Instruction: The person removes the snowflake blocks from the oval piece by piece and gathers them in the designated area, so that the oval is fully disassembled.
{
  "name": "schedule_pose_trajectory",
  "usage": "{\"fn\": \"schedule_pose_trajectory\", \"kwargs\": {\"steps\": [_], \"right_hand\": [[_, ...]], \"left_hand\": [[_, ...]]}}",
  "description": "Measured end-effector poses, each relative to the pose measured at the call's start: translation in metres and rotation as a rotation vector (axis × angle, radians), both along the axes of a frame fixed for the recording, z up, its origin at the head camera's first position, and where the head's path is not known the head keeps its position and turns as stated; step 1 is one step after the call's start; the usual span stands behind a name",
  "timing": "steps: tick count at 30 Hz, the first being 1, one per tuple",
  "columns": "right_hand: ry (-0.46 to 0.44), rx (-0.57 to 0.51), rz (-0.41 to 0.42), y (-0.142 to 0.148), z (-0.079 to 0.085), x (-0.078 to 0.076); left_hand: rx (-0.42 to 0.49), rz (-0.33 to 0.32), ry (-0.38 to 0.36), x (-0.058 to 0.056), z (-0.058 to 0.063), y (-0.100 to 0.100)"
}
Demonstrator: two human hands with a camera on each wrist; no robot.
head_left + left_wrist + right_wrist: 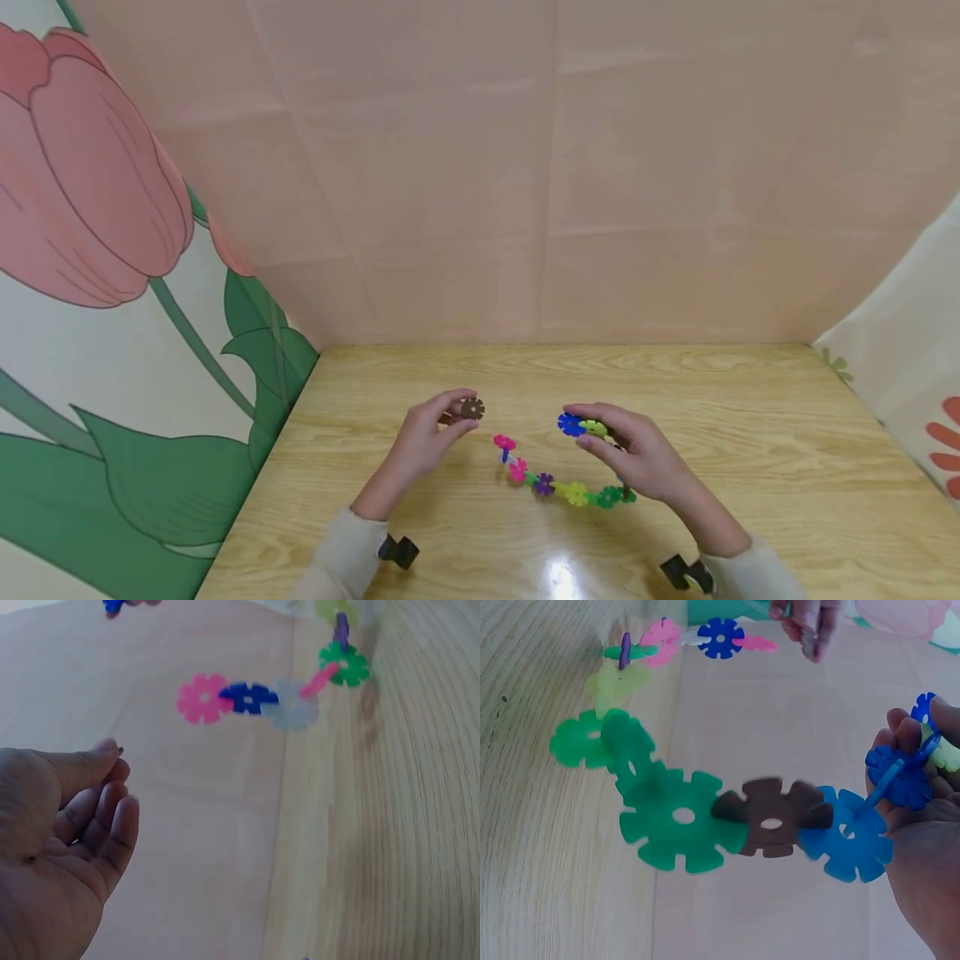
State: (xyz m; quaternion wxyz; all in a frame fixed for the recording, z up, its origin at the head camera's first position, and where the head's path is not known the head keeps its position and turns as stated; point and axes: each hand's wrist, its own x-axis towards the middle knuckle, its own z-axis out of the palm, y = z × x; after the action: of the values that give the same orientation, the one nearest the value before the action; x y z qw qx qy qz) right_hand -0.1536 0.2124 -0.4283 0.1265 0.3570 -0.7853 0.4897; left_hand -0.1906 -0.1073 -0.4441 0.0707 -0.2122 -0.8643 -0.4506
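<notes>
My left hand [423,437] pinches a loose brown notched plastic disc [472,408] between thumb and fingers; only its edge shows in the left wrist view. Across from it, my right hand [645,454] grips one end of a chain of interlocking snowflake discs [576,493]. A blue disc [571,425] joined to a yellow-green disc [595,428] sticks out past the right fingertips, facing the brown one but apart from it. From the right hand the chain curves down through green discs [671,844] and round to a pink end disc [193,705]. The palm partly hides the held links.
A wood-grain table [750,417] lies under both hands. Behind it hangs a plain pinkish sheet [555,208]. A tulip-printed cloth [112,358] borders the left side, and a white flower-printed cloth [900,367] the right. Black wrist mounts [399,551] sit at both sleeves.
</notes>
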Motion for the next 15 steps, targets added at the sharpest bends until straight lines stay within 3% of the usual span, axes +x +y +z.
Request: {"fn": "schedule_pose_trajectory", "kwargs": {"steps": [9, 15], "right_hand": [[-0.035, -0.02, 0.028, 0.002, -0.002, -0.002], [-0.007, -0.037, 0.044, 0.0, -0.001, -0.001]], "left_hand": [[0.027, 0.086, -0.027, -0.013, -0.013, -0.032], [0.022, 0.12, -0.019, -0.024, -0.024, -0.052]]}}
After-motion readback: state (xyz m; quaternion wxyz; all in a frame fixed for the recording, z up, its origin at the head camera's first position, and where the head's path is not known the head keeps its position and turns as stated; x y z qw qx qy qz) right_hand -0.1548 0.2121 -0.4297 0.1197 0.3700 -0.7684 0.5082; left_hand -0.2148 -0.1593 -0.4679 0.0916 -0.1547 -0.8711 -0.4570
